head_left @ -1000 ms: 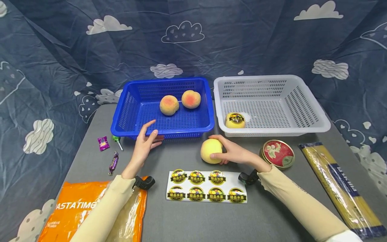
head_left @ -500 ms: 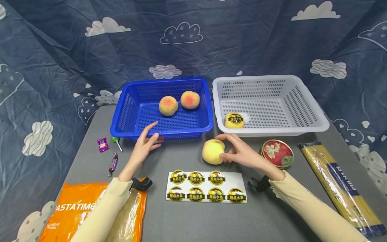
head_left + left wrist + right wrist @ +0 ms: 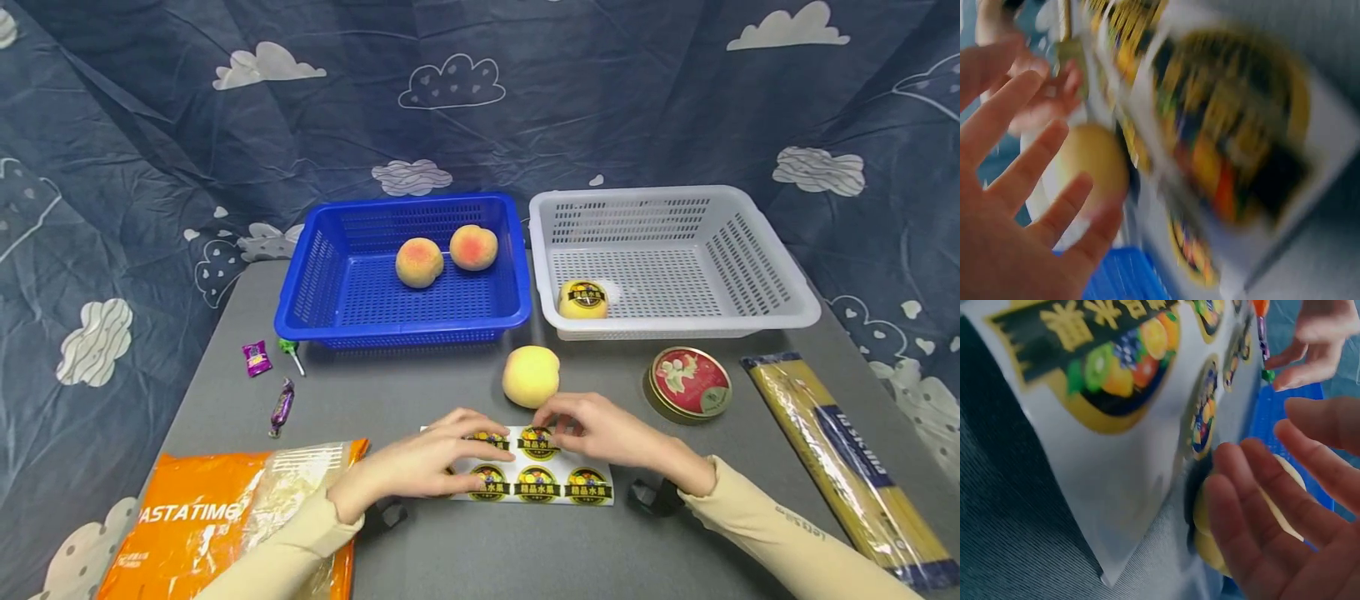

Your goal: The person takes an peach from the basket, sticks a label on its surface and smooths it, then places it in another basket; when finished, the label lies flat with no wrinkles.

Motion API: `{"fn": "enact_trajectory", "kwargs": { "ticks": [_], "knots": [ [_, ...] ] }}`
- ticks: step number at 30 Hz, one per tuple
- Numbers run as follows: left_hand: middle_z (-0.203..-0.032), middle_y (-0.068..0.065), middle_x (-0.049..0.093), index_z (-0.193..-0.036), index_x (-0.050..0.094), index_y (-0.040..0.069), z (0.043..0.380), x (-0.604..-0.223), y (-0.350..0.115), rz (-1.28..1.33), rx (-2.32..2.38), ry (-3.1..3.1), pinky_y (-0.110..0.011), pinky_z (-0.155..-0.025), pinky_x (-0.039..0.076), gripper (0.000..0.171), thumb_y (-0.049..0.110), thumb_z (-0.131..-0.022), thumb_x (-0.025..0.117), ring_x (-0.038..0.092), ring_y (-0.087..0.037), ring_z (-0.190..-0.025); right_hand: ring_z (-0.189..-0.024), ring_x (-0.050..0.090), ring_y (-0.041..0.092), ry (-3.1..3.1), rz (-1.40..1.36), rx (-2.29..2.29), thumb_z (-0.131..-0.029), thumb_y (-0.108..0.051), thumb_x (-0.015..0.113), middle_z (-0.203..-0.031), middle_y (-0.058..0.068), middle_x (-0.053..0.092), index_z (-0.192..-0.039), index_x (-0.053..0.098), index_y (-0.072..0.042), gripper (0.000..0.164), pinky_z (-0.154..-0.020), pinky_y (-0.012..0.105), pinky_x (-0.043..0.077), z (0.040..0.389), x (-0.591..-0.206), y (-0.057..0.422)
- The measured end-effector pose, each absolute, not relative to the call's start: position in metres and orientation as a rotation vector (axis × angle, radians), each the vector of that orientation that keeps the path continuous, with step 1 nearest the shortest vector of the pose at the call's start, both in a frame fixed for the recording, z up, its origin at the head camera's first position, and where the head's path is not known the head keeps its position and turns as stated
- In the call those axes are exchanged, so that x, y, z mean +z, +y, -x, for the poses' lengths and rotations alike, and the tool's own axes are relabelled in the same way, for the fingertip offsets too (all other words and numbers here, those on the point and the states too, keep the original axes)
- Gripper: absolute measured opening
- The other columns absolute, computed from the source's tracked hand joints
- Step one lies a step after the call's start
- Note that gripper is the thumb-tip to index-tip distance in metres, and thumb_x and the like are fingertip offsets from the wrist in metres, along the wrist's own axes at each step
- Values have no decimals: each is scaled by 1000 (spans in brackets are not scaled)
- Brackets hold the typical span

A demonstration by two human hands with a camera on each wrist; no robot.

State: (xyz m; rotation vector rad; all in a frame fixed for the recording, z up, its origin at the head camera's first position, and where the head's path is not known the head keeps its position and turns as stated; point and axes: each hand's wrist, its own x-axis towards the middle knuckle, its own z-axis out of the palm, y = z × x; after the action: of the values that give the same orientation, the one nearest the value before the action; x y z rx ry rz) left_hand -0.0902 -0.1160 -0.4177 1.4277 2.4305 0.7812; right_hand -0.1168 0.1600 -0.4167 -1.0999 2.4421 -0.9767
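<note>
A white sheet of round fruit stickers [image 3: 537, 483] lies flat on the table, with its upper-right place bare before the hands came over it. My left hand [image 3: 423, 460] reaches over the sheet's left half, fingers extended above the stickers and hiding some of them. Over the upper right of the sheet is my right hand [image 3: 600, 425], its fingers loosely bent beside a top-row sticker; in the right wrist view nothing sits between them. A yellow peach [image 3: 531, 377] rests just behind the sheet, close to the right fingertips. The left wrist view shows the stickers [image 3: 1235, 125] blurred.
Two peaches [image 3: 420, 262] sit in a blue basket [image 3: 405, 329]. A stickered peach [image 3: 583, 300] is in the white basket [image 3: 682, 325]. Around lie a red round tin [image 3: 690, 382], a spaghetti pack [image 3: 847, 467], an orange pasta bag [image 3: 187, 508], wrapped candies [image 3: 282, 407] and a lollipop [image 3: 289, 345].
My right hand has let go of the peach and moved down to the sticker sheet. My left hand has come from the blue basket's front edge to the sheet.
</note>
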Motion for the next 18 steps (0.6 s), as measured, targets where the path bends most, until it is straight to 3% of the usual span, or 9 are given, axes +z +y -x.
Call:
{"fn": "enact_trajectory", "kwargs": {
  "ticks": [5,18],
  "knots": [
    [-142,2,31,-130,49,26,77,-425,-107,-1484,499,2487,-43,-96,31,47,34,-86,59,27,-21,-126,-72,54,3,2517,1113,-865,-78,-7,64,-93,-5,60,-101,63,-12,24,-63,24,47,111,-421,158],
    [-142,5,31,-131,48,32,70,-442,-101,-1427,349,2569,-39,-87,35,44,41,-88,53,31,-19,-119,-78,55,9,2576,1069,-799,-77,-7,65,-95,-5,59,-101,64,-13,24,-66,26,45,102,-432,154]
  ]
}}
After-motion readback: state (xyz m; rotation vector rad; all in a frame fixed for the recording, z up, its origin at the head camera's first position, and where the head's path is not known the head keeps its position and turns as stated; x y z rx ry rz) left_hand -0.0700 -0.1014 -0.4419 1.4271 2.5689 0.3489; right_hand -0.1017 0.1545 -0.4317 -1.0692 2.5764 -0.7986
